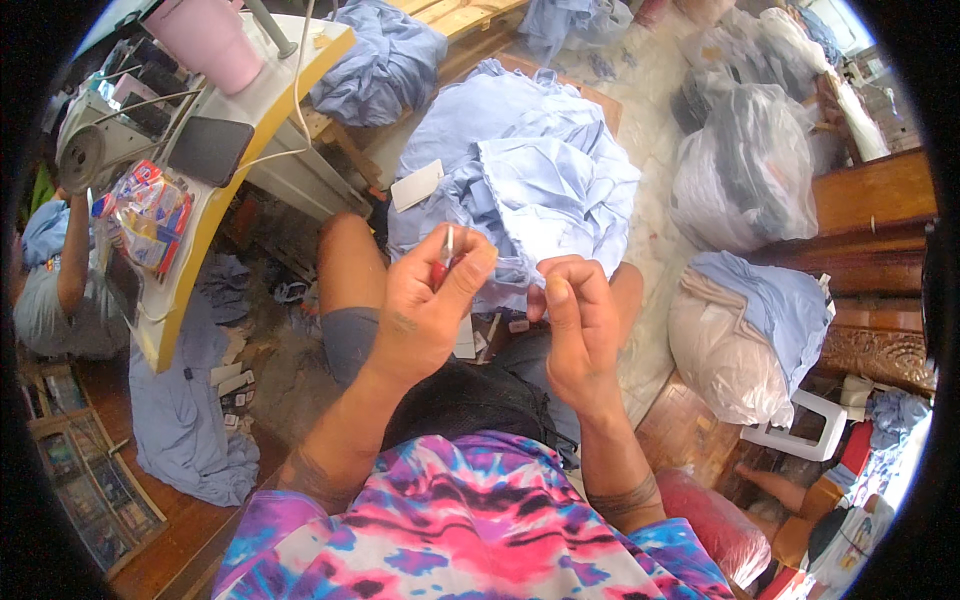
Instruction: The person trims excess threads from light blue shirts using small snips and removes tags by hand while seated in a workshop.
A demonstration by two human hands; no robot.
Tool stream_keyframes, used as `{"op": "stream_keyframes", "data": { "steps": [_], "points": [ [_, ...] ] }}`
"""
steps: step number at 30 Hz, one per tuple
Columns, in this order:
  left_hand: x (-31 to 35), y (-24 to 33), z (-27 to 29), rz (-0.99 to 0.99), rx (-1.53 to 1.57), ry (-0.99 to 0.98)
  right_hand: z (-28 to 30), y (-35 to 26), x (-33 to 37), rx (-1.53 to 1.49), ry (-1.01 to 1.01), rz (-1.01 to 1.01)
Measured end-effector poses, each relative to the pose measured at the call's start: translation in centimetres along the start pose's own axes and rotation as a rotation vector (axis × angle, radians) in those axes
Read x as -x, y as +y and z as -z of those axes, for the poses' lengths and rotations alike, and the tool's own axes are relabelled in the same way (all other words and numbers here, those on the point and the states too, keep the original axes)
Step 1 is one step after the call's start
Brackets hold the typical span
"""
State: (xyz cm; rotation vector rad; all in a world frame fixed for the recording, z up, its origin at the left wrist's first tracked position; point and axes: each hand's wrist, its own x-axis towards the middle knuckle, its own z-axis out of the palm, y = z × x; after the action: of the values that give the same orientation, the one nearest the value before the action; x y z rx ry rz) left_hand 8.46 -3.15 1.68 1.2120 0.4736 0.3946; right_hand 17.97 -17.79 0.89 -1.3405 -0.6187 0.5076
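A heap of light blue cloth [560, 170] lies before my knees, with creased folds and a paler piece on top. My left hand [425, 300] is closed around a small tool with a red handle [440, 273]. Its metal tip points up past my fingers; most of it is hidden, so its exact kind does not show. Thumb and fingers of my right hand [575, 325] are pinched together at the near edge of the cloth, gripping a bit of it. A blank-looking white tag [417, 186] rests on the heap's left side.
To the left, a yellow-edged table [185, 285] carries a pink cup [205, 45], a dark phone [210, 150] and a colourful packet [150, 215]. Clear plastic bags [745, 170] of cloth stand right. Other people sit at far left and lower right.
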Motion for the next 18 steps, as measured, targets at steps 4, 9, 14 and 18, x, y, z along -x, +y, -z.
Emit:
{"op": "stream_keyframes", "data": {
  "steps": [4,9,14,18],
  "points": [
    [0.5,0.7,0.2,-0.011,0.09,-0.022,-0.4,0.3,0.0,0.042,-0.036,0.048],
    [0.6,0.1,0.6,-0.07,-0.059,-0.06,-1.1,0.7,-0.2,0.113,-0.083,0.08],
    [0.7,-1.0,2.1,-0.059,-0.081,0.005,-1.6,0.4,-0.2,0.161,0.004,-0.01],
    [0.6,-0.7,3.2,-0.116,-0.244,-0.089,-1.8,0.4,-0.4,0.089,-0.012,-0.024]
  ]
}}
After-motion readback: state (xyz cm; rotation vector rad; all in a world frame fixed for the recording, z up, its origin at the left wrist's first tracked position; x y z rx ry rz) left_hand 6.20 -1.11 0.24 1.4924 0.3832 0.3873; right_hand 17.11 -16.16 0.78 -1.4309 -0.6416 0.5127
